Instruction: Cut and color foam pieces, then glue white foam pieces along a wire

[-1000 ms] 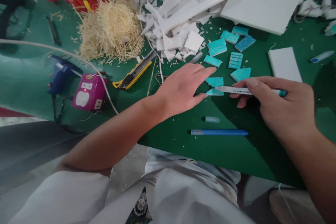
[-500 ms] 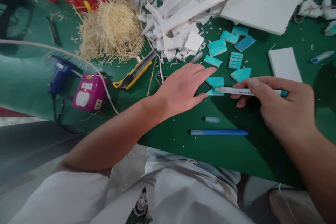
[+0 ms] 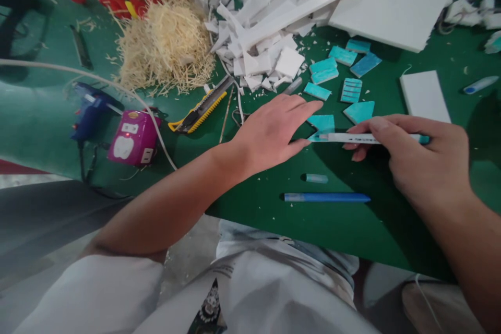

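Note:
My left hand (image 3: 274,130) lies flat on the green table (image 3: 344,224), fingers stretched out, its fingertips pressing the edge of a small teal foam piece (image 3: 321,137). My right hand (image 3: 418,159) grips a white marker with a teal end (image 3: 364,138), held nearly level, its tip on that same teal piece. A second teal piece (image 3: 322,122) lies just behind it. Several more teal-coloured foam pieces (image 3: 344,75) are scattered further back.
A blue marker (image 3: 326,197) and a small teal cap (image 3: 316,178) lie near the table's front edge. Behind are white foam scraps (image 3: 262,47), a straw pile (image 3: 166,44), a yellow utility knife (image 3: 201,109), a magenta power socket (image 3: 133,138), a blue glue gun (image 3: 88,109), and white foam boards (image 3: 425,95).
The marker tip has slid a little to the left across the teal piece. Both hands otherwise stay where they were.

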`<state>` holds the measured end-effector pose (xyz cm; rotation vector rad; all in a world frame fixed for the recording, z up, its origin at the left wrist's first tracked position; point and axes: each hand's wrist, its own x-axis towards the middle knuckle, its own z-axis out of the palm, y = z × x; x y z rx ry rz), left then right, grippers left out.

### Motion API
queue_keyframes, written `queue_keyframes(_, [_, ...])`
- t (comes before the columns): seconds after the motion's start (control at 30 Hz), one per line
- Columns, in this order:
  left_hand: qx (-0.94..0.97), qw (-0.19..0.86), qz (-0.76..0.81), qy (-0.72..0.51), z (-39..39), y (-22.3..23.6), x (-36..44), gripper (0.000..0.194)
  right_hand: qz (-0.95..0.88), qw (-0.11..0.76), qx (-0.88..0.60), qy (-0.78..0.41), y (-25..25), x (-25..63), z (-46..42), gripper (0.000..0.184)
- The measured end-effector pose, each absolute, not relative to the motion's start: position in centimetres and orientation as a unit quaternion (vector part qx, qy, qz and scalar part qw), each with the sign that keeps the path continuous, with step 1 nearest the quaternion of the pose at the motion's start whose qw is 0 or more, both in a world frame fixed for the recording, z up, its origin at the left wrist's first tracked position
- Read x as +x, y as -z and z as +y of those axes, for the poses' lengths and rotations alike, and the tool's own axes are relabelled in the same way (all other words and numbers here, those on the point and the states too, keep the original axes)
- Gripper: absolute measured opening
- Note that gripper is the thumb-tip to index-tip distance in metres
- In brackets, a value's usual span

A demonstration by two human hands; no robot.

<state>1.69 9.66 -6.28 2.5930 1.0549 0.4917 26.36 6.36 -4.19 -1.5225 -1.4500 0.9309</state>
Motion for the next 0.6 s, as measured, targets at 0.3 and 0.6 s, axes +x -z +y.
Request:
queue_keyframes(0.3, [0.902, 0.154, 0.366, -0.168, 9.66, 6.01, 1.63, 0.058, -0.569, 0.418, -0.601, -0.375, 4.18, 26.42, 6.31, 0.023])
queue_keyframes(0.6, [0.907, 0.158, 0.359, -0.154, 9.85, 5.87, 1.31, 0.058, -0.572, 0.419, -0.594, -0.379, 4.31, 26.42, 6.42, 0.023])
